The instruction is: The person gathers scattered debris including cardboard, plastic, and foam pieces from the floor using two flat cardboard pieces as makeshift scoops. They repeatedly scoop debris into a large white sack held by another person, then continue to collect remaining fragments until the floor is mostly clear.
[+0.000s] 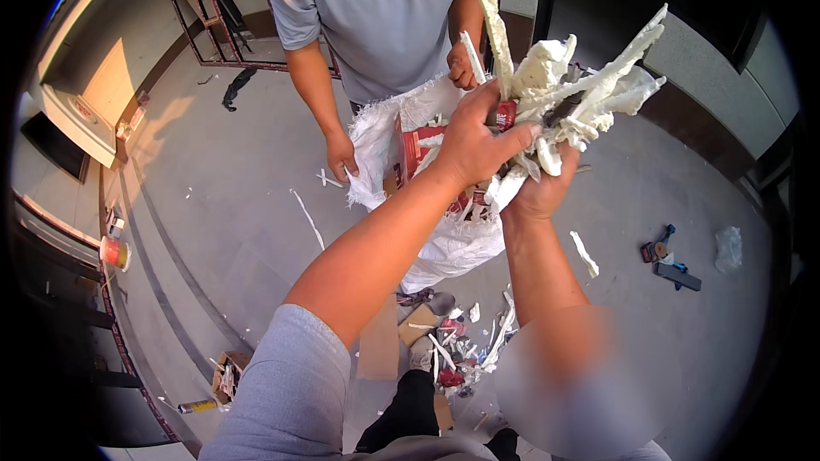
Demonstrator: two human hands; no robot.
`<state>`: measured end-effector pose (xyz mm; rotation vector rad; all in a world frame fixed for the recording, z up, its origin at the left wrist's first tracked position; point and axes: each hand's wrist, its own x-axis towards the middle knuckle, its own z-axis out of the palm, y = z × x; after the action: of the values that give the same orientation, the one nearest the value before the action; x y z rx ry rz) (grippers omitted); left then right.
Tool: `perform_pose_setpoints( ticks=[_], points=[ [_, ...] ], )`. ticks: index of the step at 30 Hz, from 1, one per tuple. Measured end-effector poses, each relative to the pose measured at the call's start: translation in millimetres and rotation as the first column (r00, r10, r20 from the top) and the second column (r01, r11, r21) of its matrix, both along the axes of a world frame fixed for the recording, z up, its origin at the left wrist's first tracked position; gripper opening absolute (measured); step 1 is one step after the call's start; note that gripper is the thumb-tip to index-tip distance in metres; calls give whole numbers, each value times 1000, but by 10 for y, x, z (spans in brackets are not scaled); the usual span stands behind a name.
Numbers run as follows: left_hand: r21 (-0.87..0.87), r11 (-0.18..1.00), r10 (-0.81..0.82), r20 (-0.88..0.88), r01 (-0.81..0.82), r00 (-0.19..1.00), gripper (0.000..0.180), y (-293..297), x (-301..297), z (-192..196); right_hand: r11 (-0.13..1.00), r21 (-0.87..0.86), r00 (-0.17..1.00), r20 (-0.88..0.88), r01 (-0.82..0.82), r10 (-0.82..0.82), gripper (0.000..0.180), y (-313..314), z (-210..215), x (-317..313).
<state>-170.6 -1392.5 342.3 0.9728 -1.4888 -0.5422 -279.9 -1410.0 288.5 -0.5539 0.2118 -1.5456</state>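
Observation:
Between my two hands is a big bundle of cream-coloured hardened foam strips (589, 98), lifted above the sack's right side. My left hand (483, 141) clasps the bundle from the left, beside a small red piece (506, 113). From below, my right hand (544, 190) grips the same bundle, its fingers partly hidden by the scraps. Under my left forearm, a white woven sack (453, 249) holds red packaging (413, 149) and foam bits. Another person (389, 26) stands opposite, one hand (342, 158) on the sack's rim and the other hand (462, 67) near its far edge.
Foam bits and rubbish (457, 354) lie at my feet beside cardboard (378, 341). On the right are a cordless power tool (658, 249) and a clear plastic bag (728, 249). A metal frame (226, 47) stands far left; an open box (229, 373) sits near left.

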Motion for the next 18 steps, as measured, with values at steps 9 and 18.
perform_pose_setpoints(
  ticks=[9, 18],
  points=[
    [475, 816, 143, 385, -328, 912, 51, -357, 1275, -2052, 750, 622, 901, -160, -226, 404, 56, -560, -2022, 968],
    [640, 258, -61, 759, -724, 649, 83, -426, 1467, -2287, 669, 741, 84, -664, -56, 743, 85, -512, -1533, 732]
  ],
)
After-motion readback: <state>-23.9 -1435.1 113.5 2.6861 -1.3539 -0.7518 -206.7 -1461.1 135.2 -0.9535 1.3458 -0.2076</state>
